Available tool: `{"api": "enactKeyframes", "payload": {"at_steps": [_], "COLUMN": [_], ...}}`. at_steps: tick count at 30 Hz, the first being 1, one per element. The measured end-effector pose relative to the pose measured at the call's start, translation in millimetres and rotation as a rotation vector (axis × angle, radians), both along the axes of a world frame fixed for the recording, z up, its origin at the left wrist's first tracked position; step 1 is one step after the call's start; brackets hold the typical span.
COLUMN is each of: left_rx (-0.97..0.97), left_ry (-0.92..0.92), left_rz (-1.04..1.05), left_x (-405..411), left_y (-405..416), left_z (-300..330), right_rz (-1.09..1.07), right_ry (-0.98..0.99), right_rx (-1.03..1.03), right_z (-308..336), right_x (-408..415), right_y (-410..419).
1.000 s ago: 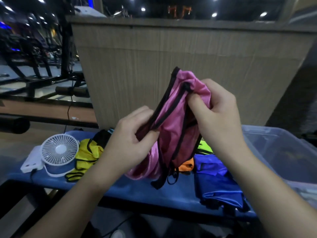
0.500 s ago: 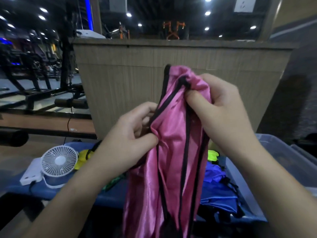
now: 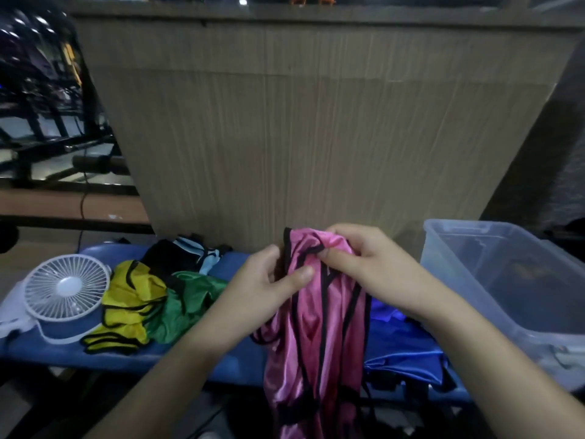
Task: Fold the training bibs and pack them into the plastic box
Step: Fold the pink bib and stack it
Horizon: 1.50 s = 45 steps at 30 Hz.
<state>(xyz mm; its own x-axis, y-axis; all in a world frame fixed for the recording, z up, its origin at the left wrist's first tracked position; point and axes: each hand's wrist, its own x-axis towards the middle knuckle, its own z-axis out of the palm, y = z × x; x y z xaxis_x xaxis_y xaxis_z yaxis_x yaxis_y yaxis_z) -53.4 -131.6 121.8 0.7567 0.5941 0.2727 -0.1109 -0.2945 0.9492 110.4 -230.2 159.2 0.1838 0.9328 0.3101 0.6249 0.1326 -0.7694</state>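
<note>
A shiny pink bib (image 3: 311, 337) with black trim hangs down in front of the blue bench (image 3: 240, 353). My left hand (image 3: 269, 280) pinches its upper left edge and my right hand (image 3: 364, 264) grips its bunched top. On the bench lie a yellow bib (image 3: 129, 299), a green bib (image 3: 186, 302), a black and light-blue bib (image 3: 186, 255) and a blue bib (image 3: 408, 353). The clear plastic box (image 3: 493, 280) stands at the right, open.
A white desk fan (image 3: 65, 293) sits on the bench's left end. A tall wood-grain counter wall (image 3: 316, 128) rises just behind the bench. Gym machines (image 3: 41, 128) stand at the far left.
The pink bib now hangs lower than before, with both hands still holding its top. My view has tilted down, so the bench, the bibs and the box show more fully.
</note>
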Motion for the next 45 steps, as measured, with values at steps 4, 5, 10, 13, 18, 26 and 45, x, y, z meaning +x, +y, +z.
{"api": "enactKeyframes", "payload": {"at_steps": [4, 5, 10, 13, 18, 26, 45], "left_rx": [0.017, 0.002, -0.090, -0.097, 0.101, 0.062, 0.026], "left_ry": [0.016, 0.009, 0.003, 0.008, 0.010, 0.038, 0.011], "left_rz": [0.019, 0.015, 0.014, 0.029, 0.063, 0.125, 0.045], "left_x": [17.8, 20.2, 26.3, 28.2, 33.3, 37.1, 27.9], "left_y": [20.3, 24.8, 47.8, 56.9, 64.2, 58.7, 60.1], "left_z": [-26.3, -32.5, -56.7, -68.5, -84.3, -96.6, -102.4], "right_rz": [0.016, -0.009, -0.108, -0.151, -0.195, -0.269, -0.218], "right_ry": [0.092, 0.117, 0.161, 0.244, 0.252, 0.273, -0.120], "right_rx": [-0.037, -0.040, 0.020, 0.081, 0.124, 0.102, 0.056], "right_z": [-29.6, -36.9, -66.7, -83.4, -102.4, -115.5, -136.5], "right_x": [17.7, 21.9, 34.9, 33.0, 30.6, 27.0, 7.8], "right_y": [9.0, 11.4, 25.6, 32.6, 37.3, 35.8, 40.4]}}
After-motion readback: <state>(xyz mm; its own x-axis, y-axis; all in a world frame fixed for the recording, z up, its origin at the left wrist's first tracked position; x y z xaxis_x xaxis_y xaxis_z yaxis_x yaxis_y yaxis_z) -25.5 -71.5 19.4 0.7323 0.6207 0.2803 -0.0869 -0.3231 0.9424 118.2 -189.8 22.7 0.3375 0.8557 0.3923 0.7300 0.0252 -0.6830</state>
